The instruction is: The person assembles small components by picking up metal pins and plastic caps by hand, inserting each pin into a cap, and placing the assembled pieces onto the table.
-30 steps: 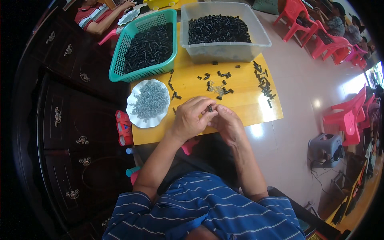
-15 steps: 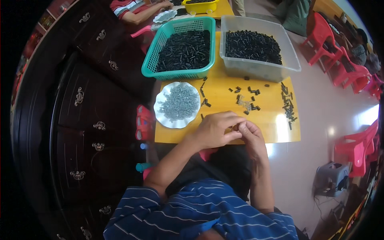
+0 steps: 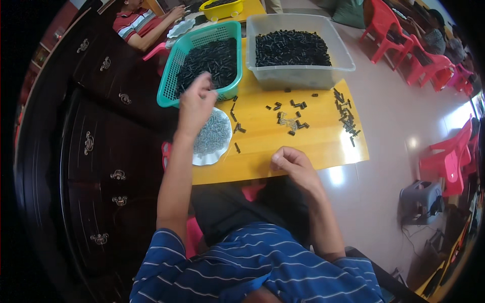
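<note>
My left hand (image 3: 197,103) reaches over the near rim of the green plastic basket (image 3: 164,96), slightly blurred. Its fingers are partly bent and stand apart from the thumb, with nothing visible between them. Below them, inside the basket, lies a heap of short black tubes (image 3: 214,58). My right hand (image 3: 295,164) is over the table's near edge, thumb pressed against curled fingers. Whatever it may hold is hidden. Beside my left wrist, partly covered by it, is a white scalloped plate (image 3: 207,160) heaped with small clear pieces (image 3: 213,135).
A clear plastic bin (image 3: 298,77) of black pieces stands right of the basket on the yellow table (image 3: 252,164). Loose black tubes (image 3: 300,105) and some clear pieces (image 3: 290,121) lie mid-table, more black ones (image 3: 347,116) along the right edge. Another person (image 3: 139,25) sits at the far left.
My hands were together at the table's near edge. The left has moved away, up and left to the basket; the right stays near the edge. The view has shifted right.
</note>
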